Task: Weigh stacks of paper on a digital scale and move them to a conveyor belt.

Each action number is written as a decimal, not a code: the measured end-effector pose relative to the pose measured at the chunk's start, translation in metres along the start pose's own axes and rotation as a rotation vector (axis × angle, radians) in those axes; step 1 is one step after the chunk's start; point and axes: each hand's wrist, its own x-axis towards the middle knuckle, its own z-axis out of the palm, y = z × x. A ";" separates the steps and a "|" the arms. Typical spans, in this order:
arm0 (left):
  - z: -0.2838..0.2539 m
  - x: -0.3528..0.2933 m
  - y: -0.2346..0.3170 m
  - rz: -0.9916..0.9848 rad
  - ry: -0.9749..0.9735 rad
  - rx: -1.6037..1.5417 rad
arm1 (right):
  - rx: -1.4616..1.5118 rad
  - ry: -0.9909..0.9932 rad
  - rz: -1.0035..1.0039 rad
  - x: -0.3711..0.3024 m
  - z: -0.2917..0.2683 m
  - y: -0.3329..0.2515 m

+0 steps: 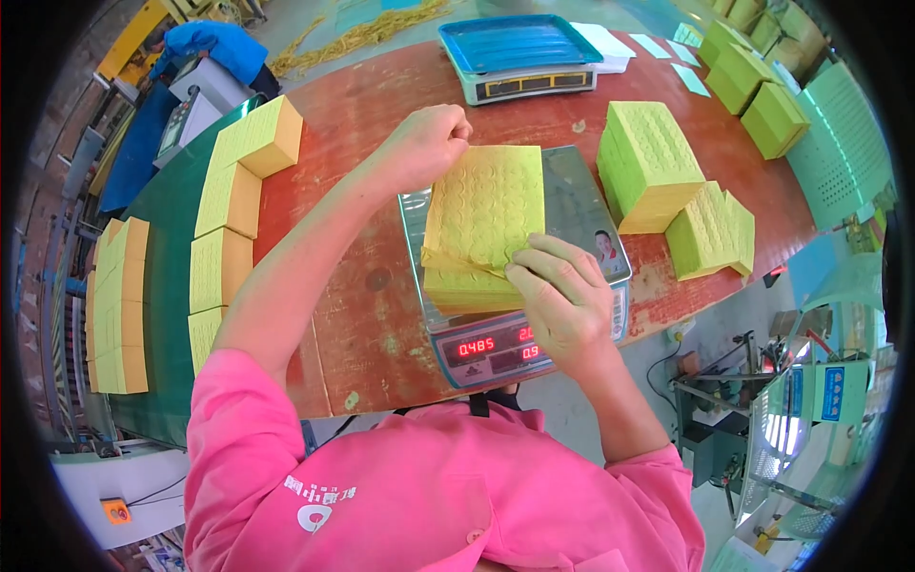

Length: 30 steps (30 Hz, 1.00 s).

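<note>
A thick stack of yellow embossed paper [483, 224] lies on the scale [579, 205], its top sheets [491, 191] slightly askew.

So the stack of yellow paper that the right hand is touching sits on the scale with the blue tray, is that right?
Not quite: the head view shows the yellow paper stack on the nearer digital scale with red lit digits, not the one with the blue tray. The right hand does touch it.

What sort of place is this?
Probably a paper-goods workshop or factory: a digital scale bears a yellow paper stack, more yellow stacks stand around it, and what looks like a machine console shows at upper left.
</note>
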 end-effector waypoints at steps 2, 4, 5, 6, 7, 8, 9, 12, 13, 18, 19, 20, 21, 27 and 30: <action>0.002 0.000 -0.002 -0.009 -0.018 -0.024 | 0.024 0.003 0.011 -0.002 0.002 0.000; 0.003 -0.001 -0.005 -0.026 -0.039 -0.050 | 0.054 0.001 0.026 -0.005 0.002 0.000; 0.002 -0.001 -0.008 0.000 -0.026 -0.052 | 0.047 -0.001 0.012 -0.006 0.002 0.002; 0.002 -0.001 -0.010 0.025 -0.013 -0.054 | 0.041 -0.004 -0.002 -0.008 0.002 0.004; 0.001 0.000 -0.010 0.011 -0.016 -0.055 | 0.054 -0.011 0.003 -0.008 0.000 0.004; 0.001 0.001 -0.007 0.006 -0.013 -0.031 | 0.035 -0.024 -0.006 -0.006 -0.003 0.005; 0.003 0.000 -0.005 0.001 -0.010 -0.007 | 0.015 -0.037 -0.015 -0.006 -0.006 0.004; 0.008 0.001 -0.008 0.008 0.020 -0.061 | 0.009 -0.058 -0.047 -0.002 -0.010 0.006; 0.009 -0.001 -0.010 0.002 0.022 -0.057 | 0.016 -0.057 -0.048 0.002 -0.011 0.003; 0.012 -0.006 -0.017 -0.019 0.053 -0.086 | -0.027 -0.289 0.048 0.027 -0.012 -0.019; 0.013 -0.006 -0.015 -0.015 0.051 -0.088 | -0.032 -0.288 0.050 0.029 -0.008 -0.022; 0.013 -0.005 -0.014 -0.014 0.046 -0.074 | -0.063 -0.323 0.054 0.030 -0.003 -0.025; 0.014 -0.005 -0.014 -0.013 0.041 -0.060 | -0.094 -0.357 0.058 0.031 0.001 -0.027; 0.019 -0.011 -0.018 -0.018 0.096 -0.150 | -0.119 -0.360 -0.005 0.018 0.004 -0.034; 0.014 -0.015 -0.003 0.007 0.079 0.030 | -0.184 -0.357 -0.021 0.007 0.002 -0.036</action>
